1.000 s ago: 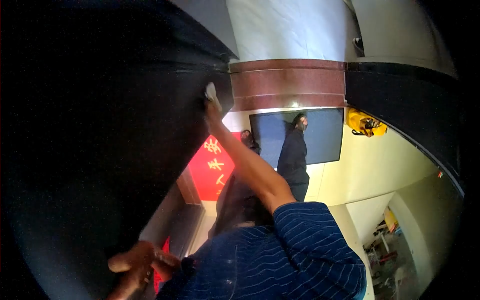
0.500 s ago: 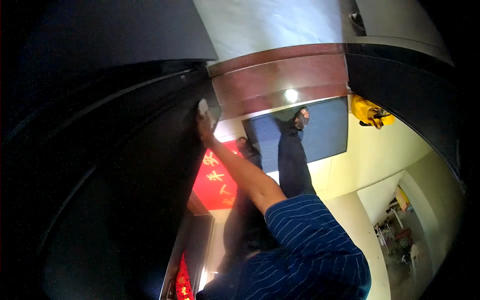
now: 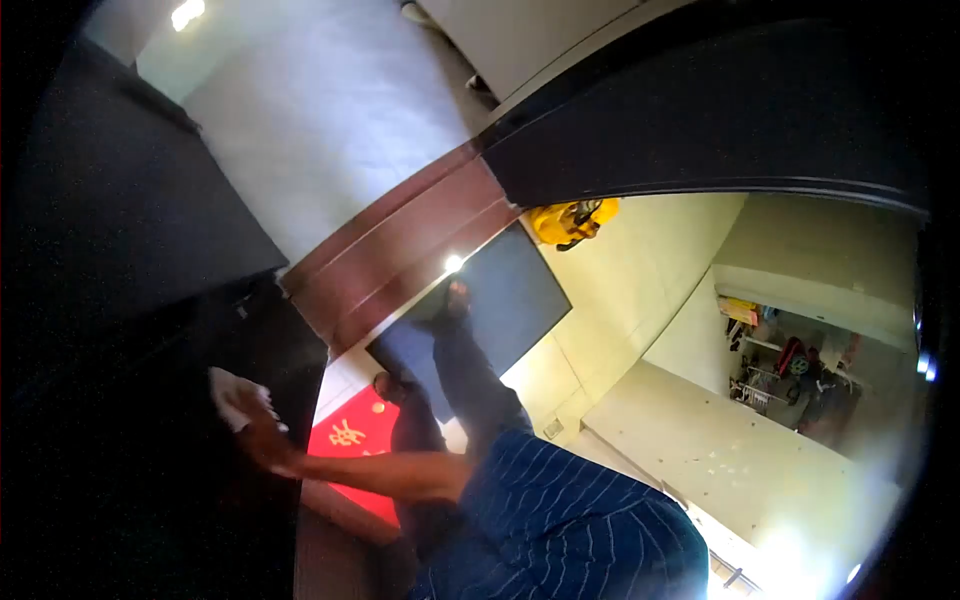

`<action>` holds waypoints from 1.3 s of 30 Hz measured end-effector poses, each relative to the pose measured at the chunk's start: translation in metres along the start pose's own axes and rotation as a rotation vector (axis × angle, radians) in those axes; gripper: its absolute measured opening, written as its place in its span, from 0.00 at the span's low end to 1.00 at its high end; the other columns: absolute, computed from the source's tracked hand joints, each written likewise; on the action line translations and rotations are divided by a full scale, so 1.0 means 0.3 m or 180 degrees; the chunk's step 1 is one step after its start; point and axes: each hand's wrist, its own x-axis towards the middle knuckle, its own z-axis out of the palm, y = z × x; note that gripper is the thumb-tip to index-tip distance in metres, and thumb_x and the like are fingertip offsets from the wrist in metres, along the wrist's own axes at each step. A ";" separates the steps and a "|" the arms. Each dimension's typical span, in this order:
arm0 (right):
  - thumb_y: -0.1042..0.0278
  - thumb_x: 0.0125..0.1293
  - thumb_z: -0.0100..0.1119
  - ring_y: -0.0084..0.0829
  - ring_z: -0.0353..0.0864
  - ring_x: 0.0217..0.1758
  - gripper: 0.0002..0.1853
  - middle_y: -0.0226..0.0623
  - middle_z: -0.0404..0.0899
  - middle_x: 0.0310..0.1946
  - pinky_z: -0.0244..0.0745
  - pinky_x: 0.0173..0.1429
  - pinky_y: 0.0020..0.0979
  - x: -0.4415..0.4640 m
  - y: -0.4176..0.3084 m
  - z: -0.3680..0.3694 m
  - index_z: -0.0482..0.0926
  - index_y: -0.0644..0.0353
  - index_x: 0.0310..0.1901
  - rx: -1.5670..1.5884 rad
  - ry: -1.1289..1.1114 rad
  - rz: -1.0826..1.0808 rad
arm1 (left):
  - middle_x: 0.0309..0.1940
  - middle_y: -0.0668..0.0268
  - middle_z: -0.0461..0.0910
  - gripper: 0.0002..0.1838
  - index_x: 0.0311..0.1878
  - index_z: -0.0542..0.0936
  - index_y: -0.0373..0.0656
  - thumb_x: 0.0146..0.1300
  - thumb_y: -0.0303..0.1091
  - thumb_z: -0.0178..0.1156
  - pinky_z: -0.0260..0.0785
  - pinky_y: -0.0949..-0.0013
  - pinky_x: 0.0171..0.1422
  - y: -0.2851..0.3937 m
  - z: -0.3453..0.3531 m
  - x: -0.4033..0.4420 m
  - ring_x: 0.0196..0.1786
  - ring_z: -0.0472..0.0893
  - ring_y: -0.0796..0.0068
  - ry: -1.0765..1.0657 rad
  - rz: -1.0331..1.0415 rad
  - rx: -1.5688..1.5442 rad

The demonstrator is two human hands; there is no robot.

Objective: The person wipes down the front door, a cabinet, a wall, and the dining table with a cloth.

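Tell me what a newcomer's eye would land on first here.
Probably the red mat with gold characters, low and left of centre, partly hidden by the person's leg and right arm. Next, the bright yellow item, perhaps a bag, on the floor by the top corner of the blue-grey mat. Then the white cloth in the right hand, pale before the dark door.

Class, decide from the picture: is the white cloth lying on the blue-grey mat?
No, the right hand holds the white cloth in front of the dark door, away from the mat.
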 end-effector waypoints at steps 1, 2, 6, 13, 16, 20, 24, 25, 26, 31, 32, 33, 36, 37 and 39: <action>0.54 0.74 0.47 0.31 0.79 0.45 0.17 0.36 0.78 0.42 0.77 0.53 0.39 -0.046 -0.065 -0.011 0.73 0.57 0.55 0.0150 -0.0172 0.0028 | 0.69 0.40 0.62 0.33 0.69 0.65 0.33 0.67 0.42 0.58 0.51 0.48 0.75 0.030 0.002 -0.004 0.73 0.59 0.43 -0.0113 0.0003 -0.0151; 0.54 0.74 0.47 0.31 0.80 0.44 0.17 0.36 0.80 0.41 0.78 0.52 0.40 -0.109 -0.148 -0.040 0.74 0.57 0.54 0.0324 -0.0404 0.0012 | 0.68 0.40 0.62 0.32 0.69 0.65 0.33 0.66 0.42 0.58 0.51 0.48 0.75 0.066 0.006 -0.009 0.73 0.59 0.43 -0.0232 0.0005 -0.0314; 0.60 0.71 0.56 0.37 0.79 0.56 0.20 0.39 0.79 0.52 0.74 0.63 0.46 -0.707 -0.544 -0.051 0.71 0.58 0.61 0.0623 -0.1170 -0.1132 | 0.68 0.40 0.63 0.32 0.68 0.65 0.33 0.66 0.41 0.58 0.52 0.49 0.75 0.237 0.003 -0.031 0.73 0.60 0.43 -0.0866 -0.0021 -0.0973; 0.56 0.74 0.51 0.42 0.74 0.62 0.25 0.42 0.74 0.60 0.69 0.67 0.43 -1.860 -1.240 0.143 0.65 0.61 0.66 -0.0306 0.0823 -0.3815 | 0.68 0.40 0.63 0.31 0.68 0.65 0.33 0.66 0.40 0.57 0.54 0.50 0.75 0.645 0.015 0.060 0.72 0.61 0.43 -0.2166 0.0326 -0.1940; 0.62 0.72 0.55 0.37 0.76 0.58 0.23 0.38 0.74 0.59 0.70 0.64 0.41 -2.324 -1.302 0.406 0.68 0.60 0.65 -0.0129 0.1225 -0.5337 | 0.63 0.41 0.69 0.27 0.65 0.68 0.32 0.64 0.32 0.57 0.62 0.57 0.70 0.941 0.132 0.207 0.64 0.71 0.42 -0.2516 0.1005 -0.2212; 0.67 0.71 0.56 0.29 0.76 0.53 0.20 0.36 0.74 0.58 0.71 0.62 0.35 -2.760 -1.212 0.681 0.72 0.61 0.62 -0.1953 0.4009 -0.7271 | 0.57 0.46 0.76 0.23 0.62 0.71 0.34 0.64 0.28 0.59 0.68 0.57 0.63 1.324 0.200 0.425 0.59 0.75 0.45 -0.2244 0.2191 -0.2445; 0.73 0.68 0.57 0.39 0.66 0.67 0.18 0.43 0.70 0.64 0.64 0.68 0.39 -2.952 -1.388 0.853 0.76 0.61 0.59 -0.3877 0.5733 -1.0048 | 0.56 0.48 0.77 0.23 0.62 0.72 0.36 0.64 0.28 0.60 0.70 0.60 0.61 1.673 0.205 0.547 0.58 0.77 0.49 -0.2421 0.2369 -0.2937; 0.75 0.65 0.58 0.45 0.61 0.73 0.19 0.46 0.68 0.66 0.60 0.71 0.45 -2.997 -1.444 0.857 0.77 0.60 0.59 -0.4922 0.6626 -0.9857 | 0.56 0.48 0.76 0.23 0.63 0.71 0.36 0.64 0.28 0.60 0.70 0.60 0.61 1.749 0.220 0.555 0.58 0.77 0.49 -0.2395 0.2491 -0.3115; 0.75 0.58 0.61 0.49 0.60 0.73 0.25 0.48 0.66 0.68 0.55 0.73 0.51 -3.001 -1.472 0.859 0.77 0.56 0.60 -0.5695 0.7720 -0.7922 | 0.57 0.48 0.76 0.24 0.63 0.71 0.36 0.64 0.27 0.61 0.70 0.61 0.62 1.816 0.239 0.569 0.59 0.76 0.49 -0.2368 0.2613 -0.3291; 0.67 0.54 0.57 0.45 0.65 0.71 0.29 0.43 0.69 0.66 0.54 0.73 0.53 -2.838 -1.618 0.811 0.76 0.53 0.62 -0.6945 0.7666 -0.6063 | 0.66 0.49 0.68 0.32 0.69 0.65 0.37 0.62 0.27 0.63 0.66 0.60 0.68 2.049 0.310 0.701 0.67 0.70 0.50 -0.2096 0.3175 -0.3715; 0.66 0.57 0.54 0.42 0.69 0.68 0.28 0.42 0.72 0.64 0.55 0.73 0.53 -2.798 -1.675 0.785 0.75 0.53 0.63 -0.7437 0.7721 -0.5487 | 0.68 0.48 0.65 0.34 0.70 0.62 0.37 0.61 0.27 0.64 0.65 0.59 0.70 2.096 0.327 0.746 0.68 0.68 0.49 -0.1844 0.3259 -0.3844; 0.63 0.57 0.55 0.41 0.68 0.69 0.30 0.41 0.71 0.64 0.56 0.73 0.52 -2.770 -1.731 0.745 0.73 0.53 0.64 -0.7695 0.7637 -0.5064 | 0.70 0.48 0.62 0.39 0.72 0.59 0.37 0.59 0.27 0.65 0.63 0.58 0.71 2.139 0.313 0.807 0.70 0.64 0.47 -0.1524 0.3562 -0.3855; 0.56 0.56 0.56 0.38 0.62 0.73 0.34 0.36 0.65 0.69 0.55 0.74 0.54 -2.777 -1.797 0.932 0.69 0.52 0.68 -0.7767 0.7490 -0.4987 | 0.73 0.47 0.57 0.34 0.72 0.62 0.40 0.67 0.43 0.59 0.56 0.47 0.74 2.262 0.330 1.028 0.73 0.60 0.43 -0.0437 0.4341 -0.3346; 0.56 0.55 0.56 0.39 0.61 0.73 0.35 0.36 0.65 0.69 0.54 0.75 0.54 -2.804 -1.801 1.019 0.69 0.52 0.67 -0.7609 0.7738 -0.5155 | 0.74 0.48 0.55 0.34 0.73 0.62 0.42 0.69 0.50 0.52 0.53 0.45 0.75 2.314 0.312 1.098 0.74 0.58 0.44 -0.0110 0.4384 -0.3157; 0.54 0.54 0.56 0.40 0.61 0.73 0.34 0.35 0.66 0.69 0.53 0.75 0.54 -2.897 -1.816 1.212 0.71 0.52 0.66 -0.7539 0.8188 -0.5400 | 0.76 0.50 0.52 0.38 0.75 0.61 0.47 0.71 0.64 0.38 0.48 0.45 0.77 2.469 0.273 1.249 0.76 0.54 0.46 0.0178 0.4519 -0.3523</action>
